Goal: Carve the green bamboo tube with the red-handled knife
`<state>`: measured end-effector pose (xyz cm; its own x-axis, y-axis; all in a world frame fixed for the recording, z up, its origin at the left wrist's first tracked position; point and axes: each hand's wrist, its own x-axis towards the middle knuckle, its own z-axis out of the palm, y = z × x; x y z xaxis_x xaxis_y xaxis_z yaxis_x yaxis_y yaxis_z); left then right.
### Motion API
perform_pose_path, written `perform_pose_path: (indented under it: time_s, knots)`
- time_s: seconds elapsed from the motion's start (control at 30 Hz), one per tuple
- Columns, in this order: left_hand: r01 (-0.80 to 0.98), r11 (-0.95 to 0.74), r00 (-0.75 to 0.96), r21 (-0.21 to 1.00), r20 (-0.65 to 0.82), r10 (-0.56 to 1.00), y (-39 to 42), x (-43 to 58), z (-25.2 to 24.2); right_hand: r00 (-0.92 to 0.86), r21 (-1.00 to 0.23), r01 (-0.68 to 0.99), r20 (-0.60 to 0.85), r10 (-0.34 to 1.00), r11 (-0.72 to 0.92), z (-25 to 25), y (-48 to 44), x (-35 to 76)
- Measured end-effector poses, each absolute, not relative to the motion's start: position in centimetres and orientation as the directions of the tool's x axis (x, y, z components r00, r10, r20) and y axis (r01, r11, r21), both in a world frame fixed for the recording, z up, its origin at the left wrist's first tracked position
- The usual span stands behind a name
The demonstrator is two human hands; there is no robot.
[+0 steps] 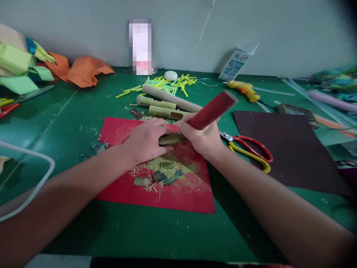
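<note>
My left hand is closed around a short bamboo piece, pressing it down over a red sheet. In my right hand is a tool with a thick red wooden handle, slanting up to the right. Its working end meets the bamboo but is hidden by my fingers, so its kind does not show. Pale shavings and several dark bamboo chips lie on the sheet just below my hands. Beyond them are two cut bamboo pieces and a long greyish stick.
Red-and-yellow-handled scissors lie right of my forearm, partly on a dark sheet. A yellow glue gun, short yellow sticks and a pixelated upright object stand or lie near the wall. Orange paper and a white cable are leftward.
</note>
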<state>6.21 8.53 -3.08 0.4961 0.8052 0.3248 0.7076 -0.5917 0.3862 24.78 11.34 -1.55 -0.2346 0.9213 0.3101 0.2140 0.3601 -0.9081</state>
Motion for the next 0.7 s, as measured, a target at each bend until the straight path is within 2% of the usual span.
perform_pose_path:
  time_s: [0.07,0.2,0.33,0.7]
  knots:
    - [0.724,-0.577,0.48,0.378,0.324,0.815,8.47,6.24,-3.16,-0.176,-0.921,0.188,0.31,0.934,0.341,-1.47,11.35,24.58]
    - [0.714,-0.574,0.467,0.401,0.337,0.817,8.46,6.24,-3.28,-0.28,-0.938,0.204,0.218,0.935,0.28,-0.97,11.37,24.76]
    - [0.695,-0.585,0.472,0.418,0.35,0.809,8.61,6.22,-3.31,-0.382,-0.927,0.226,0.199,0.902,0.3,-0.8,11.41,25.16]
    - [0.71,-0.564,0.458,0.421,0.333,0.824,8.69,6.23,-3.12,-0.42,-0.911,0.268,0.184,0.889,0.315,-1.1,11.44,25.31]
